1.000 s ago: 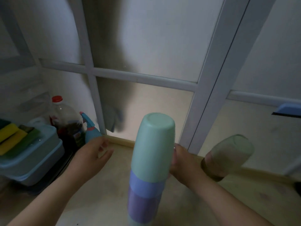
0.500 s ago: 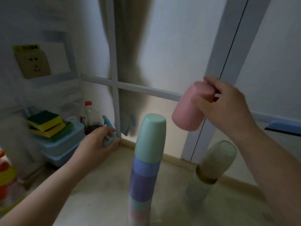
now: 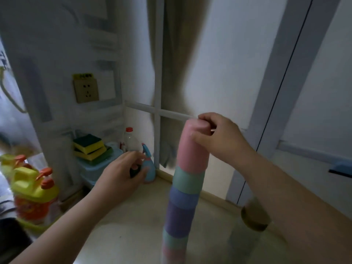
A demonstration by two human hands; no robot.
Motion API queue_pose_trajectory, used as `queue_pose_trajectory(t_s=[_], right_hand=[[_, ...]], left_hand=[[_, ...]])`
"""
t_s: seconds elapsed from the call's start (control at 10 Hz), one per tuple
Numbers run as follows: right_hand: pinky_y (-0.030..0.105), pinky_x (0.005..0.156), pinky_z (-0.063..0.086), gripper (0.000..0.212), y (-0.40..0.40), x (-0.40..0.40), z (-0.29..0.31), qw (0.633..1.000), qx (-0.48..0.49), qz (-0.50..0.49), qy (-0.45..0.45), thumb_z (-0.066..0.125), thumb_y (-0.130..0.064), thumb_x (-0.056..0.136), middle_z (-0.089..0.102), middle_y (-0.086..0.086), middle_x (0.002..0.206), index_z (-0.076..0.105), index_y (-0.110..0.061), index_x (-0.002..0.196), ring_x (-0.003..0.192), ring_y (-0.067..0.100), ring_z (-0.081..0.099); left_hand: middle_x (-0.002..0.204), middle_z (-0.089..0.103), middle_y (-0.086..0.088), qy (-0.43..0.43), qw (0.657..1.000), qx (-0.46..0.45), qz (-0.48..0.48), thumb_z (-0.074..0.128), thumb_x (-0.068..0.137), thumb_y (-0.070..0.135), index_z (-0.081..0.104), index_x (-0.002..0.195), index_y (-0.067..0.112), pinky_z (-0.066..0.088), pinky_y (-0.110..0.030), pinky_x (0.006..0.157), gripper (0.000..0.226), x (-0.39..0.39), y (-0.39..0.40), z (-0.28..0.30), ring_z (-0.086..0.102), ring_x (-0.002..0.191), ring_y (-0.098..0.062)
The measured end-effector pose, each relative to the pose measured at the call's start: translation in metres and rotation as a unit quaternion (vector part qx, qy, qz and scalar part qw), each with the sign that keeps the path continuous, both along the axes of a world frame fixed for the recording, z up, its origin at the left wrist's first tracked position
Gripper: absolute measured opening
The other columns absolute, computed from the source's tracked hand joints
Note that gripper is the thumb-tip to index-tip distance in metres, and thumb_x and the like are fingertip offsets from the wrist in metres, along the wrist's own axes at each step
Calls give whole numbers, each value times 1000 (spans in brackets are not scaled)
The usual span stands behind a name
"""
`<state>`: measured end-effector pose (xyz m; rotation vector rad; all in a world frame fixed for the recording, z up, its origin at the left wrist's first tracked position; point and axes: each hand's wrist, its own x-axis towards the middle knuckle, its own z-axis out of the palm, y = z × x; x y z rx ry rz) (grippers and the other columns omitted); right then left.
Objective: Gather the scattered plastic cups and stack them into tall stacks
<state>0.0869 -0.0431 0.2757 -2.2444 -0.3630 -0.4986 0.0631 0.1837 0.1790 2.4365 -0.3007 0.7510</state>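
Stack (image 3: 182, 202): inverted cups, pink cup (image 3: 192, 147) topmost, right hand (image 3: 219, 138) fingers clamped on it; left hand (image 3: 122, 178) loosely curled, empty.

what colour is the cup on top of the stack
Pink: the upside-down plastic cup capping the tall stack, held by the right hand, shows best in the head view.

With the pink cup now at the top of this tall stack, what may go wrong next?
1. The stack of cups is tall, narrow and appears to lean; pressing the pink cup down off-centre may topple it.
2. The left hand is apart from the stack, so nothing steadies it.
3. When the right hand lets go, its fingers may drag the cup sideways.
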Motion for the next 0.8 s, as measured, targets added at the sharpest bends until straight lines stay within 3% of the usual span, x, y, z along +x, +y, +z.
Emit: queue_pose_trajectory(t_s=[0.6,0.8], right_hand=[[36,97,46,74,-7,3,-24,998,-4,23,57,71,-35,75,48,-1,135,34,-23,138,113,16,51],[38,102,42,71,-13,-2,-23,999,-6,13,38,67,-41,76,46,-6,136,33,-28,136,121,15,46]], left_hand=[[91,58,6,6,1000,2,5,66,79,24,59,104,19,47,-22,70,26,-16,5,0,57,81,-11],[92,57,8,19,1000,3,-3,65,80,24,58,104,19,41,-12,66,25,-17,3,2,56,82,-10]])
